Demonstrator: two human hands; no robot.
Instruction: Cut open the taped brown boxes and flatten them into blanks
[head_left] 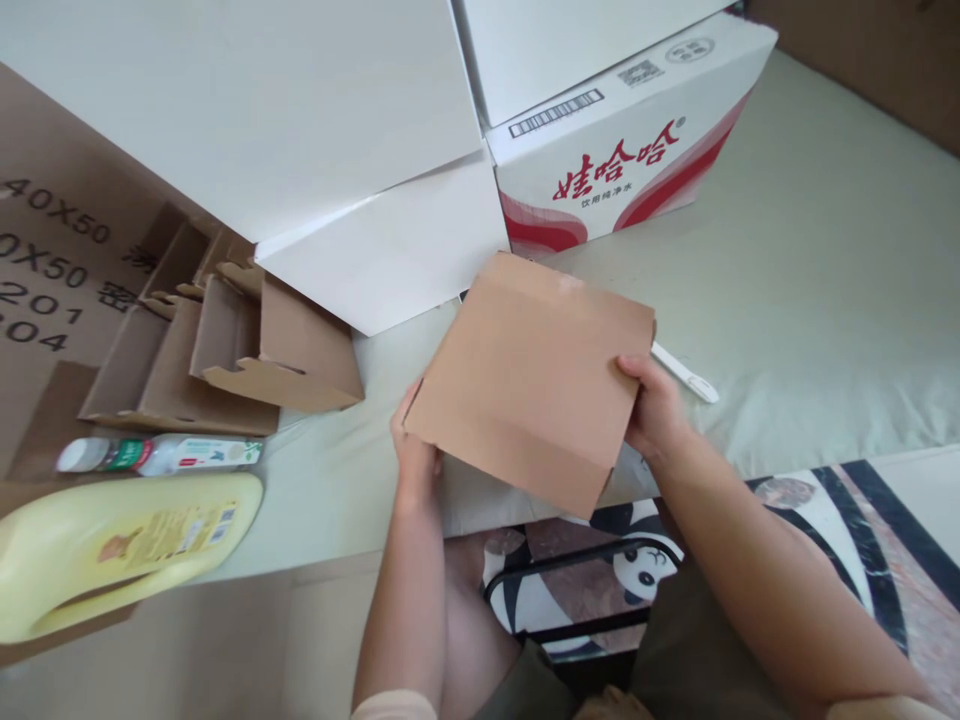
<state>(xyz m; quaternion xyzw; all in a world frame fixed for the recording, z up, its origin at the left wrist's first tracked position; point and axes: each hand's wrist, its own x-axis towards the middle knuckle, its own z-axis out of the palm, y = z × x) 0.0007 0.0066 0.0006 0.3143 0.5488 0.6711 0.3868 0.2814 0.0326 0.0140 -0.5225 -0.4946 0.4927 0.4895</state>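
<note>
A brown cardboard box (532, 370), flat-topped and tilted, is held between both my hands above the pale cloth surface. My left hand (417, 440) wraps round its left corner, with most of the fingers hidden beneath and behind it. On the opposite side, my right hand (654, 405) grips the right edge, thumb laid on the top face and fingers out of sight. Just beyond the right hand, a white handle-like strip (686, 373) sticks out from behind the box on the cloth.
White cartons (397, 230) and a red-and-white carton (622, 150) stand behind. Brown cardboard trays (292, 350) are at left, near a small bottle (199, 453) and a large yellow jug (142, 540). Pale cloth (825, 300) covers the surface; a panda-patterned mat (817, 530) lies below its edge.
</note>
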